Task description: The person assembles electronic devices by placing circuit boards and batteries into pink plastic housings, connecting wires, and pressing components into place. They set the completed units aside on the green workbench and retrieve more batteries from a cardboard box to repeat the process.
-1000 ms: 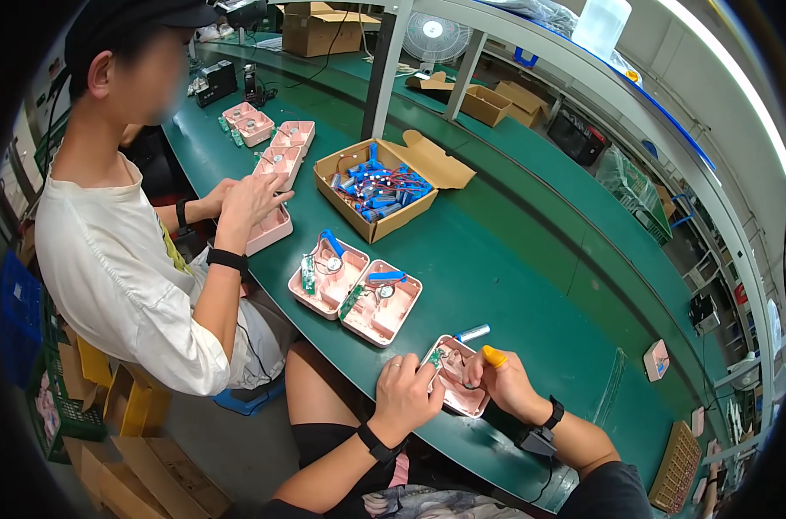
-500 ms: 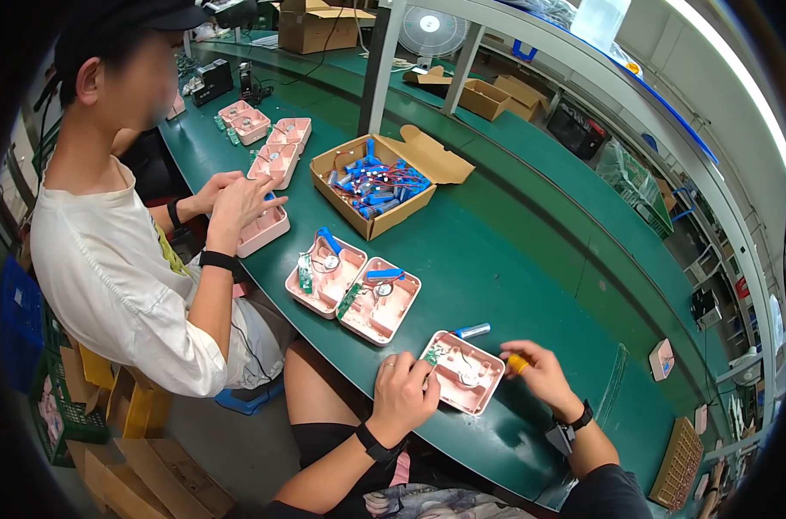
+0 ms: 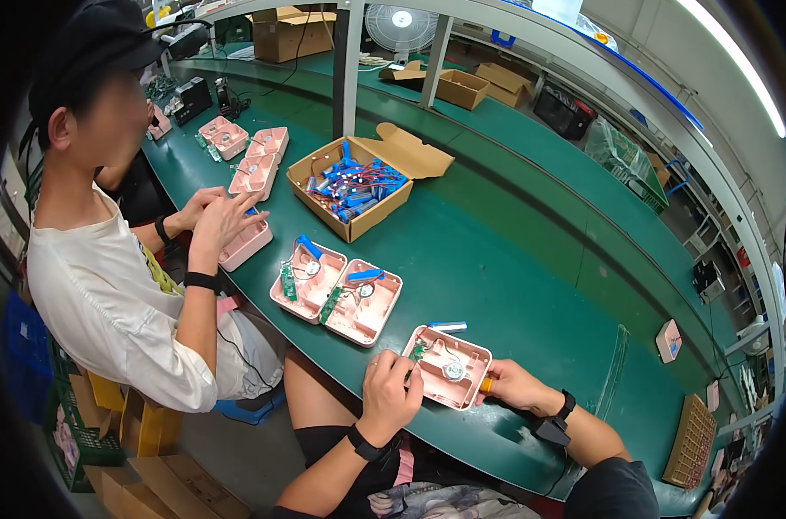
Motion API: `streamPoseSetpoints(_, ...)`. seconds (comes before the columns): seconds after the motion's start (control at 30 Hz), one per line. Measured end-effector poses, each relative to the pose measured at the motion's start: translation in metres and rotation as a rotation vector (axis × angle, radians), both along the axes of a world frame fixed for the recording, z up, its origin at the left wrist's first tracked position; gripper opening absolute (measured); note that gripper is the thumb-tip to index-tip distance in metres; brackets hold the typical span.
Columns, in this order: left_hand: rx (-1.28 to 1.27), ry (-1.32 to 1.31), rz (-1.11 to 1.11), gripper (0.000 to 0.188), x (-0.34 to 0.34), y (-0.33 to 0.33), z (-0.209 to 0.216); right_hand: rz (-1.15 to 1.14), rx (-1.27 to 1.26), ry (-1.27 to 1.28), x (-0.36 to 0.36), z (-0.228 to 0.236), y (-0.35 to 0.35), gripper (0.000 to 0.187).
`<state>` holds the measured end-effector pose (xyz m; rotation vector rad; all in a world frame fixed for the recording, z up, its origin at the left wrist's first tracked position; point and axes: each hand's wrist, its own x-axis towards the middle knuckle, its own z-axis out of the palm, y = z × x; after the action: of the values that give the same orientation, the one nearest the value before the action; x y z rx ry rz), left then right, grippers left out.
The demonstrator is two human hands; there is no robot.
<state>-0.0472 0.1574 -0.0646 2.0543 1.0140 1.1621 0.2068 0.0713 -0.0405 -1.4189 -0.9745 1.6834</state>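
A pink plastic shell [image 3: 464, 394] lies open side up in front of me, with a round silver speaker [image 3: 453, 370] and thin wires inside. My left hand [image 3: 391, 394] is at its left rim, fingers closed on the lower end of a green circuit board [image 3: 418, 350]. At the right rim my right hand [image 3: 524, 387], a yellow cover on one finger, grips the shell; some fingertips are hidden behind its wall. A blue cylindrical battery [image 3: 447, 327] lies just beyond the far rim.
Two pink shells [image 3: 371, 327] with boards and batteries sit to the left. Behind them stands a cardboard box [image 3: 351, 227] of blue batteries. A co-worker [image 3: 120, 285] handles another shell at far left. A metal post [image 3: 348, 78] rises behind the green table [image 3: 514, 285].
My right hand has moved in from beside the shell and now grips its right rim. My left hand stays at the left rim. The whole view has shifted slightly.
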Motion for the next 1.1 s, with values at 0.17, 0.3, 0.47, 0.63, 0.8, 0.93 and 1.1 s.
streamPoseSetpoints(0.17, -0.022, -0.037, 0.016, 0.009, 0.001, -0.001, -0.001, 0.09, -0.022, -0.098, -0.003, 0.003, 0.009, 0.019)
streamPoseSetpoints(0.3, 0.008, -0.032, 0.02, 0.009, 0.002, -0.002, 0.003, 0.148, -0.05, -0.228, 0.002, 0.017, 0.01, 0.019)
streamPoseSetpoints(0.47, 0.005, -0.017, 0.022, 0.008, -0.001, -0.001, -0.001, 0.169, -0.141, -0.15, 0.007, 0.015, 0.013, 0.02)
streamPoseSetpoints(0.63, -0.016, -0.031, 0.009, 0.008, 0.0, 0.001, -0.002, 0.086, -0.147, -0.179, 0.001, 0.015, 0.016, 0.022)
streamPoseSetpoints(0.8, 0.098, 0.115, -0.04, 0.029, -0.005, 0.009, 0.013, 0.031, -0.107, -0.238, -0.003, 0.018, 0.014, 0.022)
streamPoseSetpoints(0.93, 0.09, 0.234, -0.159, 0.046, -0.01, 0.022, 0.025, 0.12, -0.118, -0.289, -0.001, 0.018, 0.019, 0.021)
streamPoseSetpoints(1.1, -0.045, 0.446, -0.283, 0.059, -0.015, 0.03, 0.044, 0.131, -0.089, -0.304, -0.004, 0.019, 0.02, 0.021)
